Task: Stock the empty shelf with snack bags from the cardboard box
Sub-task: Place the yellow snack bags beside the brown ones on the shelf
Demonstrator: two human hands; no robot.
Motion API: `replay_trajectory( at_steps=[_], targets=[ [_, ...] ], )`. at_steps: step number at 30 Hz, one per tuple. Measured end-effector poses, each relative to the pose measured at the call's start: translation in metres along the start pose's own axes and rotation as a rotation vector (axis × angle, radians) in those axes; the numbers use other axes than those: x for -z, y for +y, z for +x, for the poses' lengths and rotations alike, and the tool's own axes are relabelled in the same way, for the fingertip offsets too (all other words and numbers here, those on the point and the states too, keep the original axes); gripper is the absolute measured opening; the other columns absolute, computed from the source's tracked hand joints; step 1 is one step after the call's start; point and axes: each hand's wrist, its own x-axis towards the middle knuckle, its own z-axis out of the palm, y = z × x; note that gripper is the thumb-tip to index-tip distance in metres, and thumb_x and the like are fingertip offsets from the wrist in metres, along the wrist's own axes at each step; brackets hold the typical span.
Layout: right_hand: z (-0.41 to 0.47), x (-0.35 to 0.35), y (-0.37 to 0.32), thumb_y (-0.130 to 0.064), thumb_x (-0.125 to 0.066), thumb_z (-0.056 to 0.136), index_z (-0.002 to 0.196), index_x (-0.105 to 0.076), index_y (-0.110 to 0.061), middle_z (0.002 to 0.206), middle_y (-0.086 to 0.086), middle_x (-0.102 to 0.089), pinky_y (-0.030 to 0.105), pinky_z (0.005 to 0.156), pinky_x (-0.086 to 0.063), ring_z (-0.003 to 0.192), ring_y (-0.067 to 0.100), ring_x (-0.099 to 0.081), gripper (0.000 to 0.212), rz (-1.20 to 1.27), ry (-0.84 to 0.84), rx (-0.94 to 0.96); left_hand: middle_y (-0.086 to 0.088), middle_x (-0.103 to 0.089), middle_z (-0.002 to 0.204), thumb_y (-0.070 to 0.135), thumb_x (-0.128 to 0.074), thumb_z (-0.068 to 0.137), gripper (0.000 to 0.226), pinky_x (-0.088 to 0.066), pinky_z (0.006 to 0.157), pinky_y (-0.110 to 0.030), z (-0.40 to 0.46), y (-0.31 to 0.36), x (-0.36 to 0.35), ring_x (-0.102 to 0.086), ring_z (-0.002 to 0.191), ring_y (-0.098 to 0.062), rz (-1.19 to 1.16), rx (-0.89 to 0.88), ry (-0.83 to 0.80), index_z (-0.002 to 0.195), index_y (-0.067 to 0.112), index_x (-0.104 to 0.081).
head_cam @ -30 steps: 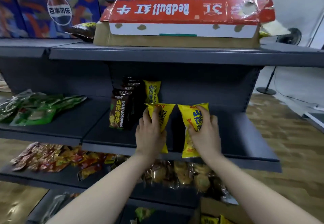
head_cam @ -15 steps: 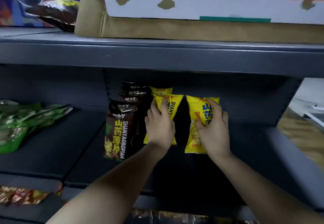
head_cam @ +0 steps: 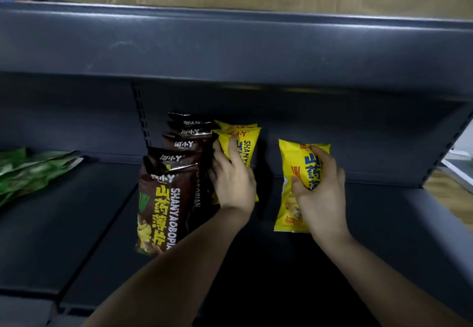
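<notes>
just left of the left hand (head_cam: pixel 234 182) the brown bags (head_cam: pixel 166 206) stand in a leaning row, and i think a push sideways can make them fall like dominoes; this hand presses with its fingers on the yellow bag (head_cam: pixel 242 145) at the back of the shelf (head_cam: pixel 384 237), the right hand (head_cam: pixel 321 195) grips another yellow bag (head_cam: pixel 294 170) upright, apart from it, and it may tip over when released
</notes>
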Motion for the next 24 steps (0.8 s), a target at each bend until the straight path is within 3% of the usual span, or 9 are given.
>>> replay_trajectory(
  at_steps=[9, 18, 24],
  targets=[
    [0.001, -0.005, 0.002, -0.015, -0.068, 0.084, 0.138, -0.038, -0.035, 0.116, -0.006, -0.037, 0.021, 0.078, -0.034, 0.09, 0.005, -0.044, 0.064, 0.028, -0.017, -0.007, -0.027, -0.047, 0.132, 0.04, -0.086, 0.054, 0.108, -0.051, 0.076, -0.042, -0.007, -0.007, -0.012, -0.058, 0.098, -0.038, 0.139, -0.011, -0.022, 0.141, 0.016, -0.028],
    [-0.004, -0.013, -0.001, -0.014, -0.068, 0.084, 0.138, -0.039, -0.033, 0.114, -0.006, -0.036, 0.023, 0.082, -0.037, 0.097, 0.008, -0.044, 0.065, 0.044, -0.026, 0.002, -0.027, -0.047, 0.132, 0.034, -0.088, 0.05, 0.11, -0.051, 0.076, -0.043, -0.006, -0.005, -0.01, -0.058, 0.099, -0.039, 0.092, -0.012, -0.04, 0.14, 0.017, -0.027],
    [-0.004, -0.02, -0.008, -0.014, -0.07, 0.083, 0.138, -0.039, -0.032, 0.118, -0.007, -0.039, 0.012, 0.079, -0.034, 0.096, -0.002, -0.042, 0.065, 0.095, -0.072, 0.059, -0.03, -0.038, 0.139, 0.045, -0.071, 0.073, 0.093, -0.048, 0.084, -0.045, -0.007, -0.004, -0.005, -0.052, 0.111, -0.042, 0.088, -0.041, -0.073, 0.146, 0.018, -0.019]
  ],
)
